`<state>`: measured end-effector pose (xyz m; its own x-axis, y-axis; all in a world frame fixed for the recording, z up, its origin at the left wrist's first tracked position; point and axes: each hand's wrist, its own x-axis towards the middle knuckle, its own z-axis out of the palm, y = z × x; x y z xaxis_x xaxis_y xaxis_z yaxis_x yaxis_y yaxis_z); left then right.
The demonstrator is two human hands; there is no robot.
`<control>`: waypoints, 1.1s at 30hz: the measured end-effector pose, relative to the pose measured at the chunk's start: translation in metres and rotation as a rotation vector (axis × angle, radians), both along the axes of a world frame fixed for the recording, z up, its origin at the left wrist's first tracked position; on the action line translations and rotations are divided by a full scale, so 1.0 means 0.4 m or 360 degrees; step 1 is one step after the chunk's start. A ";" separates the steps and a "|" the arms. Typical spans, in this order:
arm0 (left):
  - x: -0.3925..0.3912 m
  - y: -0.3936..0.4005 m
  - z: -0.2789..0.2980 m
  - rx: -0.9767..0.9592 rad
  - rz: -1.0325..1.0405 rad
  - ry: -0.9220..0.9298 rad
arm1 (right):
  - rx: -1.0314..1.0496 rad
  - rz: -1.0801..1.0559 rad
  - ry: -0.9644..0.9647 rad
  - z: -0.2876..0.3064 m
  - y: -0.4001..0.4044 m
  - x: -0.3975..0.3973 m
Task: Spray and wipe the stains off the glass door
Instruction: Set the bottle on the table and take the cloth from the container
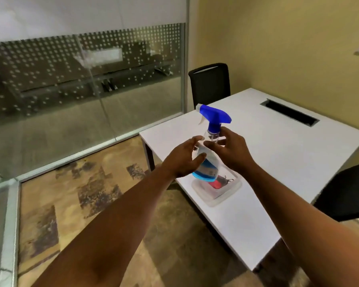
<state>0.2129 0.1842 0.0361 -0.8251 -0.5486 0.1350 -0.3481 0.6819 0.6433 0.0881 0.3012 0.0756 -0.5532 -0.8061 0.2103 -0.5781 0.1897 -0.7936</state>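
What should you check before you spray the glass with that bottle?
1. Bottle held: ok, the left hand curls round its body and the right hand is by its neck.
2. Liquid inside: ok, blue liquid shows at the bottom.
3. Finger on trigger: not ok, no finger is there yet.
4. Nozzle aimed at the glass: ok, it points left, roughly toward it.
5. Cloth ready: cannot tell; the tray holds something red.
6. Stain found: ok, a whitish smear shows on the glass.

One head-worn view looks forward and down, close over a white table (278, 162) beside glass.
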 end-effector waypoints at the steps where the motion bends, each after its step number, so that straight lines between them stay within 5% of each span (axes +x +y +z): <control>1: -0.024 -0.009 0.001 -0.0001 -0.0005 -0.0006 | 0.0009 -0.0043 0.0007 -0.003 -0.005 -0.022; 18: -0.311 -0.108 -0.193 -0.0127 -0.0504 -0.0377 | 0.0061 -0.0942 0.0090 -0.208 0.051 -0.229; 33: -0.398 -0.153 -0.361 -0.0262 -0.0640 -0.0720 | 0.0128 -0.1418 -0.0281 -0.438 0.075 -0.232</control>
